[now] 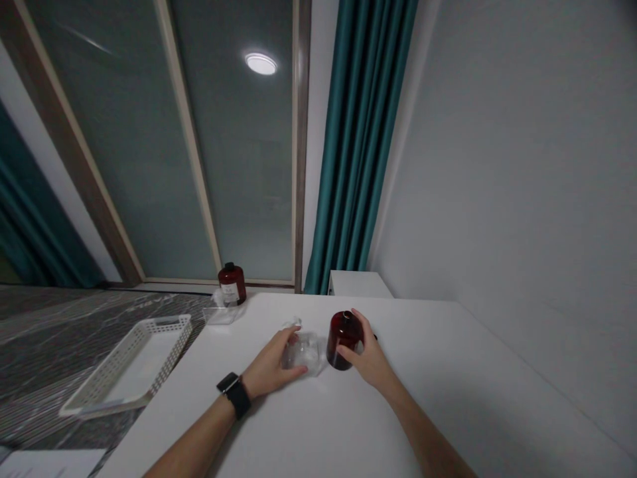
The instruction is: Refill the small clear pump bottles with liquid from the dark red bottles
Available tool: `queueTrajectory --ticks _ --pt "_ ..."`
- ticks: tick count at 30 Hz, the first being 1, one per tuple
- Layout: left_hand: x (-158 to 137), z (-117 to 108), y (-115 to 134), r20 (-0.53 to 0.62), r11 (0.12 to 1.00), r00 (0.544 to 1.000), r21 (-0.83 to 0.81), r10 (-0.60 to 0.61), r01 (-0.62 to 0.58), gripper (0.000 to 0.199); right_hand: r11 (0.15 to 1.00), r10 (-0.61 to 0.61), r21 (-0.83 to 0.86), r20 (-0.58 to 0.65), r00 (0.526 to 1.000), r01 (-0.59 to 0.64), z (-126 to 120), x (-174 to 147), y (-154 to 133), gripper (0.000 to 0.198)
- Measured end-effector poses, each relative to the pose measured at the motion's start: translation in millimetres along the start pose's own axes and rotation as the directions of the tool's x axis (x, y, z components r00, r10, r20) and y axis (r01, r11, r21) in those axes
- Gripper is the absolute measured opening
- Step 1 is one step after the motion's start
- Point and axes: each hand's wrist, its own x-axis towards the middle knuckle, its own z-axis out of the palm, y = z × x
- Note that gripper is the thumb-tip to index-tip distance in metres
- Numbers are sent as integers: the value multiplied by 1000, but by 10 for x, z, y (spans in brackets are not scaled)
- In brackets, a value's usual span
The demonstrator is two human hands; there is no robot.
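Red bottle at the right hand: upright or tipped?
Upright: the red bottle has its neck at the top and base down toward the white table, right hand at its side.

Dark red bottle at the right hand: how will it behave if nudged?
The dark red bottle looks glossy, so it may feel slippery to the right hand. Its sides run wide down to the base, so it probably resists tipping. If laid over, its round body would likely roll.

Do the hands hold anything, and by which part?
The right hand holds the red bottle by its side. The left hand is at the clear container; holding cannot be told.
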Motion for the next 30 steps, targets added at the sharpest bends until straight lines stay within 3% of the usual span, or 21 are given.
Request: queueTrajectory --ticks 6,11,16,19,23,30 --pt "3 -19 39 11 1000 1000 7 -14 14 71 991 -20 130 78 997 10 -72 -29 41 66" --pt "6 -18 35 26 1000 1000 13 -2 1 70 980 -18 197 44 999 9 75 -81 15 84" --pt "1 -19 38 26 1000 1000 26 -8 8 70 988 -11 153 -104 995 27 161 -66 3 77" --pt "-2 -12 20 31 999 999 35 -12 11 70 986 -28 159 -72 997 39 151 -42 24 66" --pt "5 -3 -10 29 999 1000 35 -2 1 71 981 -31 188 -68 997 43 181 -26 43 74" --pt "5 -32 36 61 998 997 49 -41 38 70 1000 12 22 -113 994 -10 214 -18 62 73"
